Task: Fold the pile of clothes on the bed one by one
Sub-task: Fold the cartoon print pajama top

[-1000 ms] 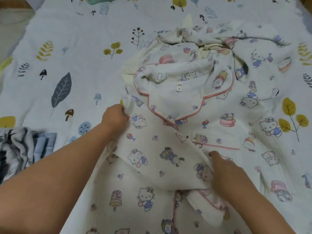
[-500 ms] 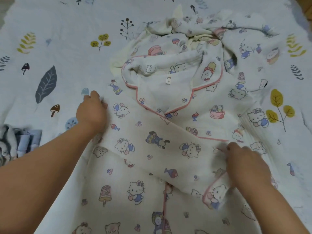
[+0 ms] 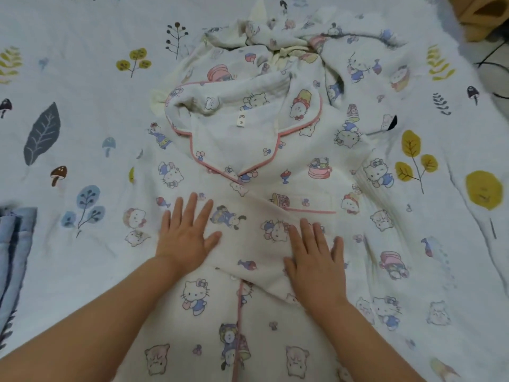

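right now the pajama top (image 3: pixel 275 271) lies spread on the bed (image 3: pixel 82 106), front side up, with its pink-edged collar (image 3: pixel 242 150) toward the far side and the button strip running toward the camera. a sleeve (image 3: pixel 248 227) is folded slantwise across the chest. the left hand (image 3: pixel 186 235) rests flat on the top, fingers straight and spread, grasping nothing. the right hand (image 3: pixel 314 257) lies flat on the folded sleeve, fingers straight, also holding nothing. beyond the collar sits a crumpled heap of clothes (image 3: pixel 303 51) in the same cartoon print, touching the top. a blue-grey folded cloth (image 3: pixel 13 244) lies at the left edge, well apart from the top.
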A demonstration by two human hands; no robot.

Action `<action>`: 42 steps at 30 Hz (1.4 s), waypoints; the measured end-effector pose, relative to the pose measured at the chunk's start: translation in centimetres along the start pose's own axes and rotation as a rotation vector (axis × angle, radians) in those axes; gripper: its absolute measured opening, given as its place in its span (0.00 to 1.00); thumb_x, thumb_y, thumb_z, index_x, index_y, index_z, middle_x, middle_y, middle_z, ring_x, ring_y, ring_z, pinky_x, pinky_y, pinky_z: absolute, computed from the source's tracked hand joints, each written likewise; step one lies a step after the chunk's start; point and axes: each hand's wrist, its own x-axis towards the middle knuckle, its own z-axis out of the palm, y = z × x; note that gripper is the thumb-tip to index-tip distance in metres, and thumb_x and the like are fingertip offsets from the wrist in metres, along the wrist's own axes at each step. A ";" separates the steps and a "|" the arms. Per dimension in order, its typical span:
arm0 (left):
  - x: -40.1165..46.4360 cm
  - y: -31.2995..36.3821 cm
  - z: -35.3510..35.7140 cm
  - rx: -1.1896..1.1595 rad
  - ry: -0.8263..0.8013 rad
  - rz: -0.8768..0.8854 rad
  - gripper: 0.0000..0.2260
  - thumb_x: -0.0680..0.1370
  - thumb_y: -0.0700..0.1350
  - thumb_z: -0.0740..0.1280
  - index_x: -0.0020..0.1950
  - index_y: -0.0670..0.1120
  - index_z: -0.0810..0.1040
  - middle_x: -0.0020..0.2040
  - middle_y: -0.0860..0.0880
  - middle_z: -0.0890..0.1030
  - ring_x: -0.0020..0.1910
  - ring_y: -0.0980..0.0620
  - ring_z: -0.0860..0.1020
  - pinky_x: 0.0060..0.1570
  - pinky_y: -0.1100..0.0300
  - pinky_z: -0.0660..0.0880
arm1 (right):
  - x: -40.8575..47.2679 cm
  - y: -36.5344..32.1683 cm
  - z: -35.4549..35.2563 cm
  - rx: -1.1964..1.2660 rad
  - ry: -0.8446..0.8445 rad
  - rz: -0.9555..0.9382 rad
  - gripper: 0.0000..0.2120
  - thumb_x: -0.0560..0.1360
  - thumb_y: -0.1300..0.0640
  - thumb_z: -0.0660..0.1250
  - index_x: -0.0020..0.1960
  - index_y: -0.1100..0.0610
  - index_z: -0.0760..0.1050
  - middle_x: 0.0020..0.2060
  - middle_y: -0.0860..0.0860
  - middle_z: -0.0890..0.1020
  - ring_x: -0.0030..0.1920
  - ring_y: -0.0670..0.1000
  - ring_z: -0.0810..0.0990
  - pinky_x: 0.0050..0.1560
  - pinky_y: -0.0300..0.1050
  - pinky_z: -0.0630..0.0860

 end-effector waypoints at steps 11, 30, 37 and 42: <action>-2.8 11.8 -5.9 -0.347 0.007 0.203 0.15 0.79 0.45 0.58 0.65 0.46 0.72 0.64 0.46 0.72 0.61 0.47 0.71 0.58 0.57 0.68 | 0.4 5.1 -6.4 0.393 0.265 0.112 0.18 0.71 0.68 0.63 0.60 0.62 0.75 0.59 0.59 0.76 0.60 0.60 0.72 0.59 0.52 0.68; -7.4 20.1 -7.9 -0.655 -0.058 0.265 0.13 0.81 0.46 0.59 0.63 0.46 0.74 0.62 0.49 0.75 0.58 0.53 0.74 0.55 0.64 0.67 | -4.4 11.5 -16.6 0.487 0.270 0.571 0.04 0.73 0.63 0.61 0.48 0.58 0.68 0.39 0.56 0.75 0.39 0.58 0.71 0.36 0.45 0.63; -9.0 19.3 -15.1 -1.665 -0.648 0.141 0.19 0.71 0.61 0.60 0.38 0.47 0.79 0.34 0.50 0.79 0.34 0.52 0.77 0.36 0.61 0.75 | -5.4 1.9 -20.7 0.582 0.018 0.169 0.08 0.78 0.57 0.58 0.54 0.54 0.73 0.46 0.54 0.79 0.47 0.56 0.78 0.44 0.46 0.72; -6.8 14.6 -13.0 -1.468 -0.239 -0.185 0.07 0.78 0.39 0.59 0.43 0.42 0.77 0.38 0.43 0.78 0.37 0.48 0.76 0.38 0.59 0.73 | -6.2 -0.6 -17.6 0.659 -0.224 -0.014 0.17 0.76 0.52 0.62 0.64 0.51 0.68 0.55 0.51 0.77 0.56 0.53 0.75 0.55 0.45 0.71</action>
